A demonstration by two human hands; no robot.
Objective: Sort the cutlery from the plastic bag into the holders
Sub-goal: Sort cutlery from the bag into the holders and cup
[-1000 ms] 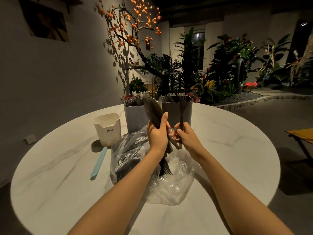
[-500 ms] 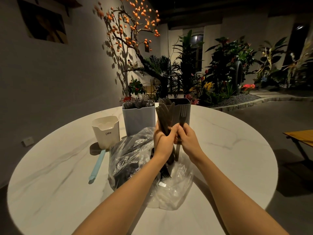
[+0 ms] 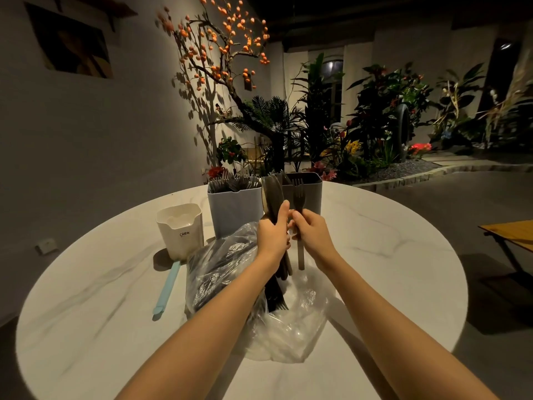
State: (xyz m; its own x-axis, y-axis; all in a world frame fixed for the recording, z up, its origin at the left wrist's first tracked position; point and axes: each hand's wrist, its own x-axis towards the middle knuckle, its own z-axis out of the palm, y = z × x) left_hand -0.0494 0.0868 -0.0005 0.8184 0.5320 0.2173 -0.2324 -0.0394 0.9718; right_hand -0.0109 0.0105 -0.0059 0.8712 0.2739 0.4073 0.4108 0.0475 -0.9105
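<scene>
The right hand [image 3: 313,230] pinched one upright fork [image 3: 300,223], tines up, just near of the far-right holder [image 3: 313,194], while the left hand [image 3: 272,233] gripped a vertical cutlery bundle [image 3: 272,197] above the bag [image 3: 282,321].

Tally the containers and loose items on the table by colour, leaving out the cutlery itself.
White holder: 1
Light blue-grey holder: 1
Dark grey holder: 1
Clear plastic bag: 1
Light blue utensil lying flat: 1
Total: 5
</scene>
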